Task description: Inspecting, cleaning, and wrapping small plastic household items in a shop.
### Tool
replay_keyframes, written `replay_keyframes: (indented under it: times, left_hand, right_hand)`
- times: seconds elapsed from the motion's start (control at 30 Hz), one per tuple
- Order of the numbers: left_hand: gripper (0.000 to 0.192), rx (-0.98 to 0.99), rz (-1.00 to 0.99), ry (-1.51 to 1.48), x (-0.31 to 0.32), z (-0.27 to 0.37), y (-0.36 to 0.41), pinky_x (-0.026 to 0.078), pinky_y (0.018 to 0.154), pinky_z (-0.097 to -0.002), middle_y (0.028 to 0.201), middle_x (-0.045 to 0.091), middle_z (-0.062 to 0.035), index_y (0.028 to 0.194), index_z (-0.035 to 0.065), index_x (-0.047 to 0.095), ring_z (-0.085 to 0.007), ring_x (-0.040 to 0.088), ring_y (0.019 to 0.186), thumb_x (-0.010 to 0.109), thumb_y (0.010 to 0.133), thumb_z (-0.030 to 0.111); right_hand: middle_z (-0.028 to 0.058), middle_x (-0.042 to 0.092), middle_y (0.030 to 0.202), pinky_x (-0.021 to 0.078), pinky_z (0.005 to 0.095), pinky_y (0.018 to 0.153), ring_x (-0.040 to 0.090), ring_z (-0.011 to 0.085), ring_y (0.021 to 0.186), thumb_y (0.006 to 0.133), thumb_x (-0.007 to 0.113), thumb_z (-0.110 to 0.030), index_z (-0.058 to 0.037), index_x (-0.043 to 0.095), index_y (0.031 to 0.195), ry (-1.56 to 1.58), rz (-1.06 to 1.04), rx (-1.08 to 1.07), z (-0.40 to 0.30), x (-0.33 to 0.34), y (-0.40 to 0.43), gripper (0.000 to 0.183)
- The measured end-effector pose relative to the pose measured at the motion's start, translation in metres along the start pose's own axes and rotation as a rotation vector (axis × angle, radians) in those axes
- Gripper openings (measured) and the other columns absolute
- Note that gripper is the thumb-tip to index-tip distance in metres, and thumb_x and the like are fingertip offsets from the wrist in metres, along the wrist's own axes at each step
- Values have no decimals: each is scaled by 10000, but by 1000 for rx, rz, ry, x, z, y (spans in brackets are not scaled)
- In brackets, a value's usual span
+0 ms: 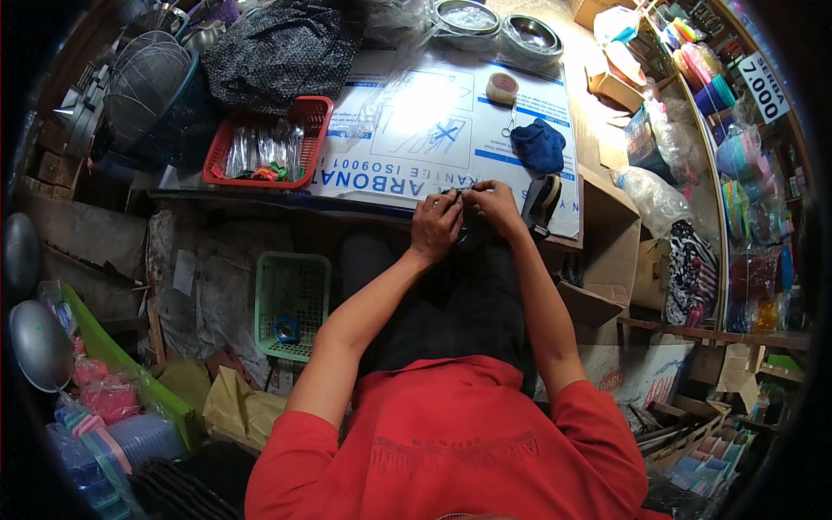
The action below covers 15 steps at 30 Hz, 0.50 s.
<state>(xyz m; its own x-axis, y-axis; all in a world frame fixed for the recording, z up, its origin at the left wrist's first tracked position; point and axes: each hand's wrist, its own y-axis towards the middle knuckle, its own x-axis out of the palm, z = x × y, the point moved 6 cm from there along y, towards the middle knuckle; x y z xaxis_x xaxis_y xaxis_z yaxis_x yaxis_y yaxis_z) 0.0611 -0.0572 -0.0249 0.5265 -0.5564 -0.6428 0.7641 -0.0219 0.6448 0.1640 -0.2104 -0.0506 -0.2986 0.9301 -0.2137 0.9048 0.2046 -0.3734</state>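
My left hand (439, 224) and my right hand (495, 207) meet at the table's front edge, above my lap. Their fingertips pinch a small dark item (457, 193), mostly hidden by the fingers; its kind cannot be made out. To the right of my right hand stands a black object (541, 200) with a pale inner edge, partly over the table's edge. A crumpled dark-blue cloth (538, 144) lies just beyond it. Small scissors (509, 125) and a roll of tape (502, 88) rest farther back on the printed white sheet (364, 146) covering the table.
On the table's left, a red plastic basket (325, 123) holds clear-wrapped metal cutlery (263, 148). Wire strainers (146, 84) and round metalware (534, 36) stand farther back. A green basket (294, 260) sits below, left of my legs. An opened cardboard box (608, 240) and loaded shelves flank the right.
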Motion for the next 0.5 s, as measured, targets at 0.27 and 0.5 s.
replay_keyframes:
  times: [0.27,0.5]
  left_hand:
    - [417,-52,-6,-34,6,-8,-3,539,876,-440,1162,701,-100,1322,65,725,-298,668,1031,787,913,121]
    - [509,-48,-83,19,1,2,4,526,865,-448,1135,634,-95,1429,49,677,-290,648,1050,760,935,135]
  right_hand:
    - [145,809,924,595,332,762,766,198,826,824,911,-307,39,787,1045,-190,127,49,8,-2,12,429]
    - [181,810,910,607,373,794,787,243,854,823,903,-398,35,800,1009,-356,48,34,-4,-11,9,483]
